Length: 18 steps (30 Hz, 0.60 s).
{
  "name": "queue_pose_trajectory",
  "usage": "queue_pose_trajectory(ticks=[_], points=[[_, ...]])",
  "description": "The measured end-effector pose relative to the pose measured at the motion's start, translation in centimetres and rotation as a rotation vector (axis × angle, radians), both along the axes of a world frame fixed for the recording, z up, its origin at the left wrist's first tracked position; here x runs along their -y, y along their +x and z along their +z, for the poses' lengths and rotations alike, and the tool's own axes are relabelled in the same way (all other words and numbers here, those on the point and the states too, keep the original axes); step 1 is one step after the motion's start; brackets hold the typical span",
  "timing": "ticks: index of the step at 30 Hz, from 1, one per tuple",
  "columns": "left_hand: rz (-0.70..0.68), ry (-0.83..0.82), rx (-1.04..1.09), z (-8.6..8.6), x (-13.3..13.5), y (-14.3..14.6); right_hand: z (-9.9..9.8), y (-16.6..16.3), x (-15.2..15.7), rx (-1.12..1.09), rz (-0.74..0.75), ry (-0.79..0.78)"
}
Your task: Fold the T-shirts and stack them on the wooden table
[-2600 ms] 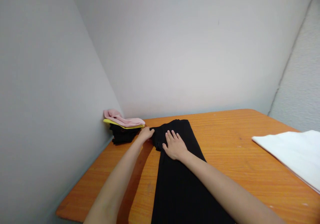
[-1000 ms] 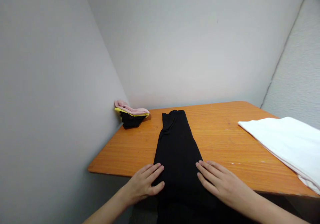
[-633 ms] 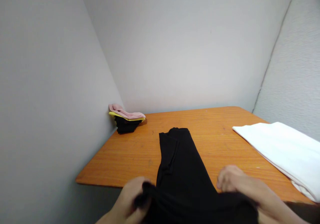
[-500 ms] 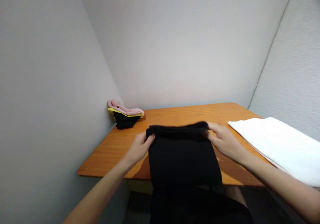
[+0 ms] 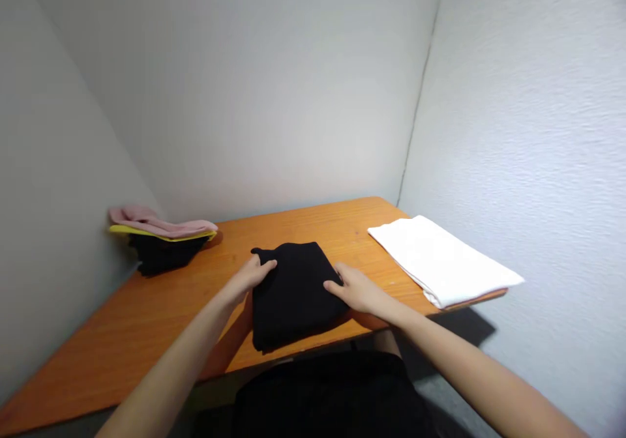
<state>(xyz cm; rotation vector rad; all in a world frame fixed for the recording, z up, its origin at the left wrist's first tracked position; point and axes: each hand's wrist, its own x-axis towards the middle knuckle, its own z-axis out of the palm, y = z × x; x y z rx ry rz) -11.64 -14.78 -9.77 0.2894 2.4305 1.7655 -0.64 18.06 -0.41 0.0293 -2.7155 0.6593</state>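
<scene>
A black garment (image 5: 293,291) lies folded into a compact rectangle near the front edge of the orange wooden table (image 5: 147,314). My left hand (image 5: 254,275) rests against its left edge, fingers stretched along the fabric. My right hand (image 5: 355,289) lies flat on its right edge, fingers spread. Neither hand grips anything.
A stack of folded clothes (image 5: 159,242), pink on yellow on black, sits in the back left corner by the wall. A folded white cloth (image 5: 443,265) lies at the table's right end, overhanging the edge. Grey walls close in on three sides.
The long black garment was pulled up from the front edge and folded over itself into a short rectangle. Both hands let go of the fold and now rest on its sides. The camera swung right.
</scene>
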Motion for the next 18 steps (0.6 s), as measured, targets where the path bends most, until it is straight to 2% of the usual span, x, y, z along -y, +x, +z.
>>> queue_pose_trajectory(ticks=[4, 8, 10, 11, 12, 14, 16, 18], points=[[-0.151, 0.22, -0.018, 5.0, -6.0, 0.6, 2.4, 0.9, -1.9, -0.042, -0.043, -0.06], [-0.303, 0.425, -0.087, 10.6, -13.9, 0.9, 6.5, 3.6, -4.7, -0.205, -0.121, -0.384], [-0.395, 0.498, -0.121, 12.5, -18.0, 1.2, 8.4, 5.3, -7.4, -0.239, -0.2, -0.463], [-0.431, 0.504, -0.128, 12.9, -19.9, 1.5, 8.8, 6.1, -8.9, -0.229, -0.243, -0.464], [-0.456, 0.485, -0.125, 12.9, -21.6, 1.8, 8.8, 6.8, -10.6, -0.201, -0.28, -0.456], [-0.475, 0.4, -0.095, 11.6, -24.1, 2.6, 7.1, 7.8, -13.9, -0.094, -0.355, -0.377], [-0.47, 0.305, -0.059, 9.0, -25.0, 3.4, 4.0, 8.3, -17.0, 0.037, -0.462, -0.2], [-0.463, 0.21, -0.036, 5.8, -24.4, 4.0, 1.1, 8.3, -19.3, 0.118, -0.547, 0.02]])
